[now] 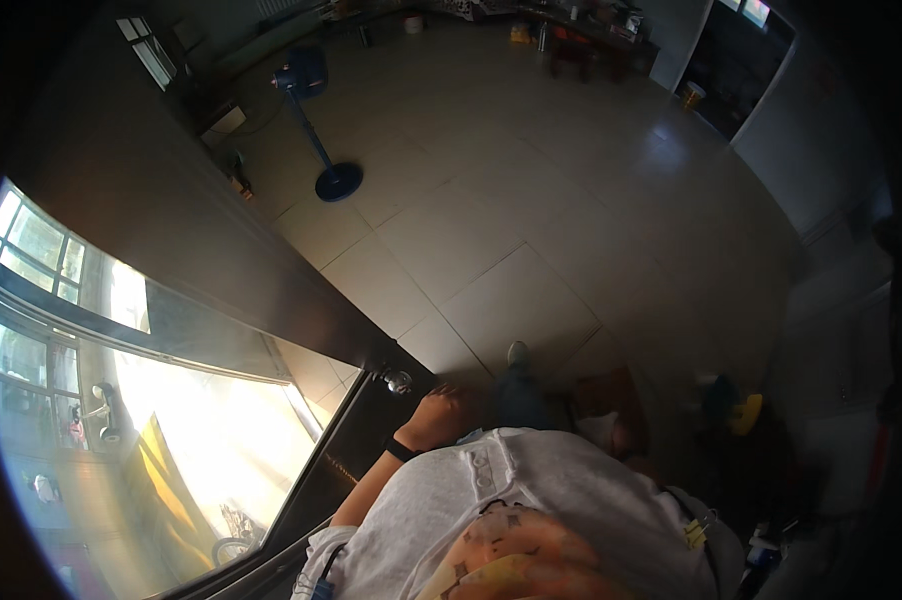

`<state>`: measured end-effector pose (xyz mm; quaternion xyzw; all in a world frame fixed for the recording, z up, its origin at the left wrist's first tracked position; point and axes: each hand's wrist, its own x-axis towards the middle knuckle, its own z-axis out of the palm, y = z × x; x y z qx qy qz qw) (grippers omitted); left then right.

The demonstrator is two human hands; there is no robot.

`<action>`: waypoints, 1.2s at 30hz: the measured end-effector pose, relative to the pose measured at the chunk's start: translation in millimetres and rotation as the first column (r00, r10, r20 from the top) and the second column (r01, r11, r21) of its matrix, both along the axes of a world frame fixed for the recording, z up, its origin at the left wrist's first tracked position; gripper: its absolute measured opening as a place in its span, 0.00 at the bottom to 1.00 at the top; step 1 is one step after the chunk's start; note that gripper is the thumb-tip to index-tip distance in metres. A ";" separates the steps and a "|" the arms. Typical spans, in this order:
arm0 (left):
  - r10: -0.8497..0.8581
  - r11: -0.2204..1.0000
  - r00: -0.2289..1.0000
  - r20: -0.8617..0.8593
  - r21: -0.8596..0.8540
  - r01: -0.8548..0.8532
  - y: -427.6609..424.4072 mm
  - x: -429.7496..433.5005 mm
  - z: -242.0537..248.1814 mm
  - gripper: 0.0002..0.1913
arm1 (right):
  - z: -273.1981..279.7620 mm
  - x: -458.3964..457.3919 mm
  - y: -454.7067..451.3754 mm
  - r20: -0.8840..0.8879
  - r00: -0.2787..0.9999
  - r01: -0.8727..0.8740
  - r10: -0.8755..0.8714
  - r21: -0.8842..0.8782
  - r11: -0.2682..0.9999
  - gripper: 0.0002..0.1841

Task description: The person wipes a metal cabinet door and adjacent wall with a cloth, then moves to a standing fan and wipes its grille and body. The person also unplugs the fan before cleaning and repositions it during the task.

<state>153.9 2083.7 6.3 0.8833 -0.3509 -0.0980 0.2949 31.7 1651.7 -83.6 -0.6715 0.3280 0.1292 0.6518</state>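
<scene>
My left hand [440, 412], with a dark band at the wrist, is in front of my white shirt [421, 495], beside the edge of a dark door [308, 300]. A round, shiny door knob [398, 382] is just left of the hand; a gap seems to part them. The fingers are dim and blurred, so their grip cannot be made out. On the right of the shirt, in deep shadow, what appears to be my right hand [625, 438] is low by my side, near a small whitish patch. Whether it holds anything is unclear. One shoe [518, 353] shows on the tiled floor [522, 300].
A blue pedestal fan [338, 181] stands on the floor beyond the door. Bright glazing with a bicycle wheel [233, 552] behind it is at lower left. A doorway [736, 67] opens at upper right. A yellow object [746, 415] lies in shadow at right. Furniture [608, 45] lines the far wall.
</scene>
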 end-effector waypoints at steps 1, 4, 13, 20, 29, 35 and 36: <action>0.012 0.998 1.000 -0.002 0.054 -0.012 -1.1 6.4 0.0 0.17 | -6.2 -2.8 -13.6 -0.030 0.999 -0.037 0.036 -0.045 0.998 0.30; 0.041 0.995 0.999 -0.036 0.097 -0.038 -5.2 33.6 -2.4 0.17 | -36.3 8.3 -57.0 -0.102 0.983 -0.165 0.150 -0.160 0.973 0.29; 0.155 0.971 0.985 -0.071 0.195 -0.138 -79.7 198.2 8.5 0.23 | -119.1 280.8 -97.6 0.196 0.847 -0.383 0.495 -0.421 0.822 0.27; 0.166 0.959 0.979 -0.120 0.250 -0.132 -130.1 310.2 19.9 0.23 | -68.4 420.1 -107.3 0.014 1.000 -0.024 0.021 0.229 0.973 0.31; 0.575 0.796 0.730 -0.369 0.459 -0.394 -31.0 357.2 -82.1 0.23 | -66.7 496.1 -97.7 -0.172 0.976 -0.078 0.135 0.301 0.951 0.31; 0.376 0.836 0.891 -0.253 0.507 -0.209 88.2 390.5 -206.2 0.15 | -60.3 586.6 -89.0 -0.118 0.891 -0.441 0.438 -0.002 0.897 0.31; 0.390 0.859 0.888 -0.244 0.444 -0.255 110.1 403.1 -220.5 0.16 | -70.7 602.7 -93.0 -0.147 0.859 -0.503 0.490 -0.067 0.862 0.29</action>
